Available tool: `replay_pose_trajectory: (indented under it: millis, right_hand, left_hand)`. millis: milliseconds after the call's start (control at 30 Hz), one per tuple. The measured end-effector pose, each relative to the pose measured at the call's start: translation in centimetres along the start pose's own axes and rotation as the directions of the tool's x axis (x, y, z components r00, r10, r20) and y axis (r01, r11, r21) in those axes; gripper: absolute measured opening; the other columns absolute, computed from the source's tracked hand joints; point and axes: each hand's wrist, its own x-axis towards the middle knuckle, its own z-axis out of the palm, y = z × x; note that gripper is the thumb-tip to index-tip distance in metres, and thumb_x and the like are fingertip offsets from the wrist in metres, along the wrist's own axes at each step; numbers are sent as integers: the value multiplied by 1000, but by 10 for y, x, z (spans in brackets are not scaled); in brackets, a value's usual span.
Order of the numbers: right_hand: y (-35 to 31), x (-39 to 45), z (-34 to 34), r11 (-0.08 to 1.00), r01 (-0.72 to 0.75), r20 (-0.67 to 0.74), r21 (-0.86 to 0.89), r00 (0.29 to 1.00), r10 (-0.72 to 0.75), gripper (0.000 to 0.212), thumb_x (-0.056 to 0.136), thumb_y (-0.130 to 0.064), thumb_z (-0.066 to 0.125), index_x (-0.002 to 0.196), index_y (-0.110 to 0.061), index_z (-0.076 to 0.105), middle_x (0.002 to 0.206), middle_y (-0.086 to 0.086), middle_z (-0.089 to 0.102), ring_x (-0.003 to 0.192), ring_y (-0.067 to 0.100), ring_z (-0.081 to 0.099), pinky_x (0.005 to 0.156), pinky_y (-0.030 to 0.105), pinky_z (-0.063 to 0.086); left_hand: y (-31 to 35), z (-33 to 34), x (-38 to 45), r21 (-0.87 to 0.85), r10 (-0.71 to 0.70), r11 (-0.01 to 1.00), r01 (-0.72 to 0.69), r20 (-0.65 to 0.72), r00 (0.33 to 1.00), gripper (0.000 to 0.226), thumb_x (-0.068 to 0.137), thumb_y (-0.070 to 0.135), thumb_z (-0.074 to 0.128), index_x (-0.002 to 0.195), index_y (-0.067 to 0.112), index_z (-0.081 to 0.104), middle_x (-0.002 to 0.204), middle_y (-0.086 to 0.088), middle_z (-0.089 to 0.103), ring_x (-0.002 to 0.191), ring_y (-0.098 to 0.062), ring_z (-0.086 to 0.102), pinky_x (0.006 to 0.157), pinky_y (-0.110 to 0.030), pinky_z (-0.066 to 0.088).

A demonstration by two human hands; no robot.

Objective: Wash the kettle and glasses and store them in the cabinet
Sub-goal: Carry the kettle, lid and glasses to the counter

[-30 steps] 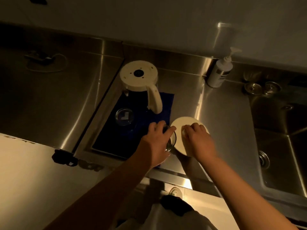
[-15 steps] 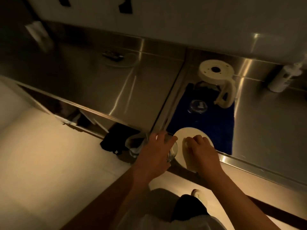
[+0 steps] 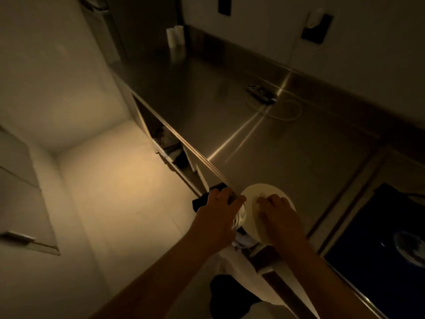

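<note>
The left hand (image 3: 218, 217) is wrapped from above around a clear glass (image 3: 240, 217), held over the near edge of the steel counter (image 3: 264, 143); it is probably wet, slippery and breakable, so a firm hold round its wall suits it. Just right, the right hand (image 3: 279, 221) grips a stiff, light-looking white round disc (image 3: 257, 192), and another glass (image 3: 410, 249) rests on the blue mat (image 3: 368, 254) at far right.

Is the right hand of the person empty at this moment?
No, the right hand grips a round white disc by its edge, and the left hand holds a glass beside it.
</note>
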Motion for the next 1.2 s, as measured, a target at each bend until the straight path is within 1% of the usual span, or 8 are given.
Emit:
replay_pose_trajectory:
  millis: [133, 267, 433, 533, 667, 833, 933, 1200]
  right_hand:
    - [-20, 77, -18, 995, 99, 4, 0, 995, -99, 60, 93, -35, 50, 145, -20, 23, 144, 6, 31, 125, 24, 36, 88, 33, 43]
    - [-42, 154, -39, 984, 174, 26, -31, 985, -173, 60, 94, -35, 48, 146, -22, 20, 146, 6, 27, 129, 25, 32, 93, 34, 42]
    - [-74, 235, -55, 962, 256, -13, -93, 966, -258, 56, 95, -38, 44, 144, -22, 24, 141, 3, 32, 125, 21, 35, 88, 28, 42]
    - [-98, 278, -60, 964, 255, -13, -80, 966, -257, 50, 96, -36, 41, 142, -22, 28, 139, 3, 35, 122, 20, 37, 85, 28, 42]
    - [-138, 331, -63, 958, 269, 10, -103, 963, -270, 60, 90, -38, 54, 142, -20, 30, 141, 5, 36, 123, 21, 39, 85, 28, 43]
    - [-203, 392, -64, 976, 215, -40, -32, 976, -216, 46, 97, -34, 43, 140, -22, 34, 140, 3, 39, 122, 19, 39, 86, 26, 42]
    - [-243, 425, -68, 985, 168, -54, 47, 985, -165, 46, 95, -31, 48, 139, -22, 36, 139, 2, 40, 122, 18, 39, 90, 28, 42]
    - [-313, 524, -83, 992, 107, -112, 61, 989, -100, 41, 95, -30, 47, 136, -25, 39, 134, -1, 44, 119, 16, 39, 89, 27, 41]
  left_hand:
    - [-48, -20, 44, 3, -73, 997, 73, -9, 997, 87, 75, 35, 74, 144, 34, 22, 147, 0, 20, 133, -24, 16, 93, -39, 48]
    - [-97, -38, 86, 46, -128, 990, 130, -39, 991, 87, 74, 40, 73, 143, 35, 20, 149, 0, 16, 134, -25, 16, 87, -37, 49]
    - [-156, -61, 131, 70, -169, 982, 173, -64, 984, 90, 71, 37, 78, 143, 30, 24, 145, -5, 24, 129, -26, 24, 79, -37, 52]
    - [-196, -72, 152, 59, -185, 980, 189, -69, 980, 92, 67, 37, 81, 142, 29, 27, 144, -6, 28, 127, -27, 28, 76, -36, 52]
    - [-258, -87, 175, 50, -190, 980, 194, -80, 978, 91, 67, 39, 79, 141, 31, 27, 145, -5, 27, 128, -26, 27, 75, -34, 51]
    - [-347, -114, 198, 28, -166, 985, 169, -85, 982, 90, 67, 37, 79, 140, 32, 28, 145, -5, 28, 129, -26, 23, 74, -37, 52]
    - [-398, -132, 211, 55, -136, 989, 140, -68, 988, 90, 67, 35, 79, 139, 33, 26, 144, -4, 27, 126, -26, 24, 73, -36, 51]
    - [-508, -174, 267, 101, -80, 992, 82, -31, 996, 89, 70, 37, 76, 140, 35, 23, 146, -4, 23, 128, -27, 23, 74, -36, 52]
